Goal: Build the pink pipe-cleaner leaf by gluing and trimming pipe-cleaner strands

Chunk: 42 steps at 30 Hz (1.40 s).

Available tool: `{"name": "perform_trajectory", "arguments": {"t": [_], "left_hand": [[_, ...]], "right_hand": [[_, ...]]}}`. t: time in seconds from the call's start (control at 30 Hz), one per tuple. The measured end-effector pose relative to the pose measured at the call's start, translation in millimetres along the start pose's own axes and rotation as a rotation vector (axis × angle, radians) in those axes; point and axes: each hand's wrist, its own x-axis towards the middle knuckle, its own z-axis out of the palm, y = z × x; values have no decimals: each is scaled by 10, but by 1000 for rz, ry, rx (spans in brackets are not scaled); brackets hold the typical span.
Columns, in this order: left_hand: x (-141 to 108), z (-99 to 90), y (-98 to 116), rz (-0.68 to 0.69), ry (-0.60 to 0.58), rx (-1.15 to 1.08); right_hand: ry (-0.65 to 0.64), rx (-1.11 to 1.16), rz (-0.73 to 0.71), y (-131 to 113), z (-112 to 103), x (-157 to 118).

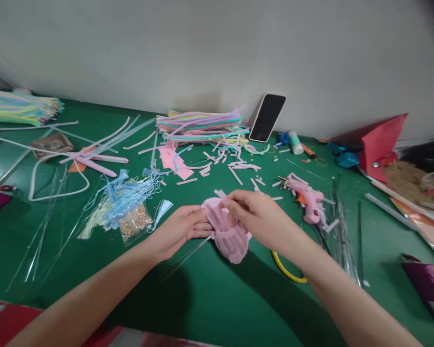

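Near the middle of the table, my left hand (181,225) steadies a pink fuzzy piece (232,246) built from rows of pipe cleaner, shaped like a small slipper or pouch. Its fingers lie against the left side, partly hidden behind it. My right hand (256,212) is closed in a pinch over the upper part, at a short pink pipe cleaner length (220,194). The fingertips are partly covered. Thin clear strips (191,253) stick out below my left fingers.
A pink glue gun (312,205) lies right of my hands, above a yellow ring (287,270). Blue tassels (133,195) and a bag of gold beads (135,223) lie left. Behind are a pipe cleaner bundle (198,125), cut pink bits (244,166) and a leaning phone (268,118).
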Motion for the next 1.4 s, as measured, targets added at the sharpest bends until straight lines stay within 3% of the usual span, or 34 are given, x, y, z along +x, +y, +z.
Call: {"name": "perform_trajectory", "arguments": {"t": [0.1, 0.23, 0.47, 0.77, 0.87, 0.97, 1.07, 1.13, 1.23, 1.4], "left_hand": [[-8, 16, -3, -30, -7, -94], [-16, 29, -15, -64, 5, -229], [-24, 43, 13, -147, -30, -401], [-28, 34, 51, -109, 21, -451], [-12, 8, 5, -77, 21, -417], [-7, -11, -24, -36, 25, -378], [-24, -12, -5, -52, 27, -334], [-41, -9, 17, -73, 9, -309], [-60, -18, 26, -91, -44, -267], [-50, -69, 4, -94, -132, -203]], "right_hand": [[-31, -442, -25, -125, 51, -22], [-191, -679, -73, -235, 140, 14], [-283, -738, -60, -455, 149, 54], [-148, -828, -55, -542, 232, 38], [-81, -730, -197, -446, 266, 77], [37, -424, -366, -233, 198, 161], [106, -163, -360, 51, 75, 292], [56, 1, -366, 215, 32, 386], [-103, 47, -372, 334, 64, 474], [-244, 181, -328, 247, 110, 410]]}}
